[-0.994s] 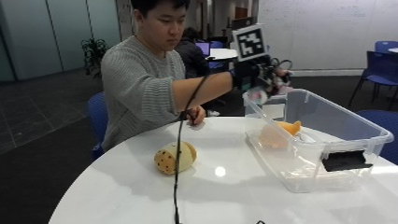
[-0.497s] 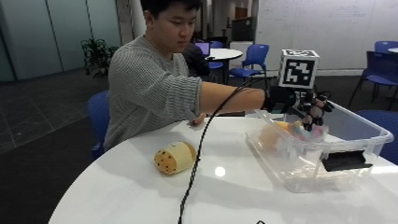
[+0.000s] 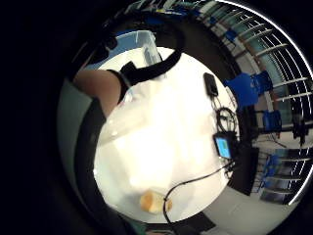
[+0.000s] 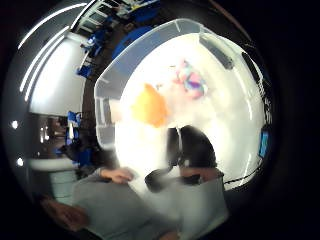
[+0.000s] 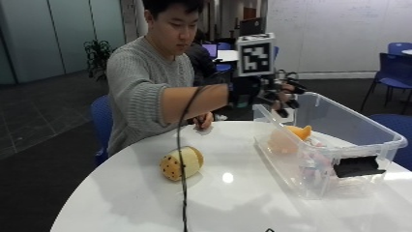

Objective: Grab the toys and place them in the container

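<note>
While the gloved right hand (image 5: 280, 94) hung above the near rim of the clear plastic container (image 5: 360, 126), its fingers were seen spread and slack, with nothing held between them. From the thumb-side palm view an orange toy (image 4: 149, 105) and a multicoloured toy (image 4: 190, 80) were shown lying on the container's floor, apart from one another; the orange one was also made out through the container's wall in the outside view. One toy was left outside: a yellow plush with dark spots (image 5: 180, 163), lying on its side on the white surface (image 5: 244, 203), well apart from the container and on the side nearer the person. The bare left hand (image 5: 203, 120) was rested on the surface near the person's chest, beside the container's far corner.

The step in hand was judged to be the clearing of the empty hand from over the container and the fetching of the last toy. It would be done well if the hand were lifted clear of the rim before being swung sideways, so that the container was not knocked or dragged. A dark cable (image 5: 182, 193) was seen running across the plush toward the surface's edge; the toy should be approached from the container side, so that the cable is not caught in the grasp.
</note>
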Tool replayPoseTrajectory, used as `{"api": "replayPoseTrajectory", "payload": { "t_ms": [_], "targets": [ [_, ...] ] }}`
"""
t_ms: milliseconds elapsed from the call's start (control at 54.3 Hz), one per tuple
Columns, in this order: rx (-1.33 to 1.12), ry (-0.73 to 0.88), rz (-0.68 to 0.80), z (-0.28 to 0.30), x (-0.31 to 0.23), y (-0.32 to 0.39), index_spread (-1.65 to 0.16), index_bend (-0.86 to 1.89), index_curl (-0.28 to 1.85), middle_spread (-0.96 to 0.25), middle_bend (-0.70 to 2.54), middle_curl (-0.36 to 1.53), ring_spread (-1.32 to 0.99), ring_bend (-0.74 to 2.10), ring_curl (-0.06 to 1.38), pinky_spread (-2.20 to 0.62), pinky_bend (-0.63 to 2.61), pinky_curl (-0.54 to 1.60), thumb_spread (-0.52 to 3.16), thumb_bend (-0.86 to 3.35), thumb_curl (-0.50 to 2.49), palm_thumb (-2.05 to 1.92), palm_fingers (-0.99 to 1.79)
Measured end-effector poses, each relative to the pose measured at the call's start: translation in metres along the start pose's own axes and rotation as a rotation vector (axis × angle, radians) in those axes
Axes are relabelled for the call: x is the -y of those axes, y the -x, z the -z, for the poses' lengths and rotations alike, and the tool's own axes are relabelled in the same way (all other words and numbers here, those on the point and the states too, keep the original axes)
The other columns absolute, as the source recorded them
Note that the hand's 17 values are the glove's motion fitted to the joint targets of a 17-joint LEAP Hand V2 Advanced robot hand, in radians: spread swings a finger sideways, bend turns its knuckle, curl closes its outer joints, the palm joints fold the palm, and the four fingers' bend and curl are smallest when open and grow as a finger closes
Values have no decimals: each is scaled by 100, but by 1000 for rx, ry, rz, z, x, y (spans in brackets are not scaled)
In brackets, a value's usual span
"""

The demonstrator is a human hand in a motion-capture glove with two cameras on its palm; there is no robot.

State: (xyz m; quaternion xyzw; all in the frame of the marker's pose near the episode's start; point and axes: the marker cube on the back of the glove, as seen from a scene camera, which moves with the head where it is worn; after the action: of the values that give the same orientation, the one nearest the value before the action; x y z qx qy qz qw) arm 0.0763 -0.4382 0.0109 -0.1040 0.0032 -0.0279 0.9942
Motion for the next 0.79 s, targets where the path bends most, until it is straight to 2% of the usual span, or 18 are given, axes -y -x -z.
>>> {"api": "replayPoseTrajectory", "payload": {
  "t_ms": [184,276,368,515,791],
  "targets": [
    [-148,45,127,-2,-152,-34,-35,17,18,-18,16,36,-22,88,40,-12,140,37,141,-2,50,18,-9],
    [-200,55,32,-20,-222,-43,-36,17,21,-17,17,36,-21,82,38,-9,135,35,139,-3,46,13,-8],
    [-138,102,-83,-37,-264,-53,-37,18,23,-17,18,36,-18,74,36,-6,132,34,138,-2,43,9,-8],
    [-105,181,-113,-79,-296,-51,-37,16,25,-17,16,35,-15,66,33,-2,128,33,134,-2,40,5,-9],
    [-168,325,-171,-158,-282,-51,-35,10,23,-14,12,30,-9,52,29,1,133,34,125,-1,36,7,-20]
  ]
}}
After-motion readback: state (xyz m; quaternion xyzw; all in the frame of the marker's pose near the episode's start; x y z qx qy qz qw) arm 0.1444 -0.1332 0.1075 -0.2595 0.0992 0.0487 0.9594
